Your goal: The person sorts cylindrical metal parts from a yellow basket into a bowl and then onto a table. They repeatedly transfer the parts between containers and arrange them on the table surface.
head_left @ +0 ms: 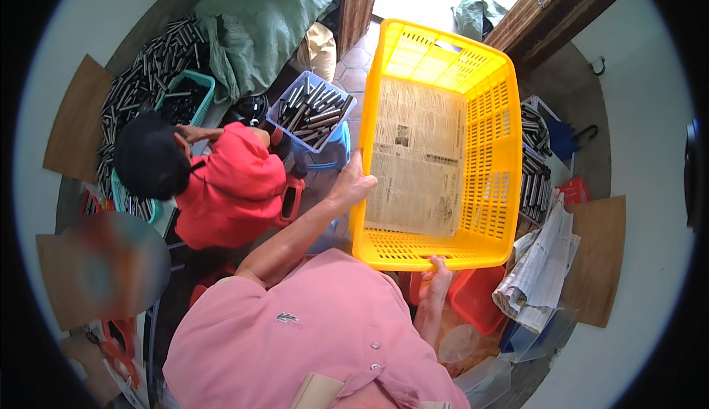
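with the left hand (353,184) and right hand (437,272) each closed in a grip on the crate (493,150) rim, the loose newspaper (417,159) lining could slide out if it tips.

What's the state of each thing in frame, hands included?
yellow crate: held up, lined with newspaper, otherwise empty
left hand: gripping the crate's left rim
right hand: gripping the crate's near rim
clear tray: filled with dark metal tubes
teal basket: holds tubes

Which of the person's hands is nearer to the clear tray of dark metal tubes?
Left. The left hand grips the yellow basket on its left rim, just below the clear tray; the right hand holds the basket's near rim, farther away.
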`<state>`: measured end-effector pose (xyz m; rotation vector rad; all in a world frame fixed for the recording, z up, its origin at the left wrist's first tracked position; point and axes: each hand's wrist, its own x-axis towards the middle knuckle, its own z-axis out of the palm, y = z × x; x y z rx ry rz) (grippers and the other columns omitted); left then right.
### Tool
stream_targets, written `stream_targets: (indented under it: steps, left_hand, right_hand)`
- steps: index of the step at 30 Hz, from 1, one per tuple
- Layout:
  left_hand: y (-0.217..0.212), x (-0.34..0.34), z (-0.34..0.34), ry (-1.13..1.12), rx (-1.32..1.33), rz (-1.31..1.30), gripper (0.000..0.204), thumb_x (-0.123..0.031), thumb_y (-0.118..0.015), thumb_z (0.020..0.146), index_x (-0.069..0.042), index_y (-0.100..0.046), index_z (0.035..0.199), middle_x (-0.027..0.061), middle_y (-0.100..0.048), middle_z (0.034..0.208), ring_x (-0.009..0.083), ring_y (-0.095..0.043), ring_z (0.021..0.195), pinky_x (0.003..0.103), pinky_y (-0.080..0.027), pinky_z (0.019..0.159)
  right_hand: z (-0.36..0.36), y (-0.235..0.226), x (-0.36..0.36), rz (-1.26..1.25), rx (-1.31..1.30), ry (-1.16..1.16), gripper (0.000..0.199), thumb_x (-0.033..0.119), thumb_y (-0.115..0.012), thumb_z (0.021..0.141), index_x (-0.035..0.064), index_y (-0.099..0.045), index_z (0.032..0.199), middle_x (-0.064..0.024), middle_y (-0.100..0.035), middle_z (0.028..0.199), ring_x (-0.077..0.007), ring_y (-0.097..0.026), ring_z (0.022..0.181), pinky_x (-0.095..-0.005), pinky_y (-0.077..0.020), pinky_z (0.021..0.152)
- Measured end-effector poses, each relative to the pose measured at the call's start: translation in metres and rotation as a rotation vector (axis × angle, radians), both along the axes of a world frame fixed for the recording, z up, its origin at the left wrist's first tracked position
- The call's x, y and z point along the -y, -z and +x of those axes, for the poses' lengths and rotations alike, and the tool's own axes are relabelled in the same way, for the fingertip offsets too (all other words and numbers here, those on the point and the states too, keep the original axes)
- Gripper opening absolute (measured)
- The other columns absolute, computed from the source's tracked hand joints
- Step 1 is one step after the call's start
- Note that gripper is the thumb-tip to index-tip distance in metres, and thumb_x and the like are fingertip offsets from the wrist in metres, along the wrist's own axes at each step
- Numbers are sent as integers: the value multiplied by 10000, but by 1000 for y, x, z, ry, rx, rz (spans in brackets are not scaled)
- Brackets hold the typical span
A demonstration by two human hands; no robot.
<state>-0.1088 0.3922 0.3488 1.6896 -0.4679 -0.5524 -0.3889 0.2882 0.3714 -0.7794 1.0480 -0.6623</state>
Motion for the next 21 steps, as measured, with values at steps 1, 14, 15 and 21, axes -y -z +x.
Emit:
stream_targets:
  steps: [1,14,15,21]
  left_hand:
    - [0,-3,-11,-13,6,-12,647,-75,-572,780,-7,-380,1394,208,-635,1061,297,-654,947,378,-515,864]
    - [-51,-66,-170,-227,-27,37,603,-51,-581,778,-9,-406,1353,231,-589,1140,348,-601,1094,406,-483,919]
    - [-47,-65,-176,-233,19,28,609,-58,-581,779,-8,-399,1359,261,-584,1153,401,-597,1110,426,-480,926]
    - [5,-93,-199,-302,38,-19,662,-39,-566,787,12,-330,1403,324,-493,1288,478,-493,1223,464,-415,1040]
  right_hand:
    - [-12,4,3,3,1,-9,225,24,-629,837,57,-552,1046,-40,-592,905,-103,-579,689,-191,-450,511]
    - [-141,1,7,-51,93,-339,266,47,-573,865,-17,-541,1121,-102,-568,1054,-214,-585,1029,-375,-466,971]
    - [-157,16,15,-79,129,-330,260,77,-567,876,-4,-542,1121,-98,-566,1033,-210,-584,1011,-368,-471,954]
    - [-142,-9,-23,-84,98,-478,315,141,-562,872,2,-538,1153,-93,-577,1014,-198,-584,996,-359,-471,960]
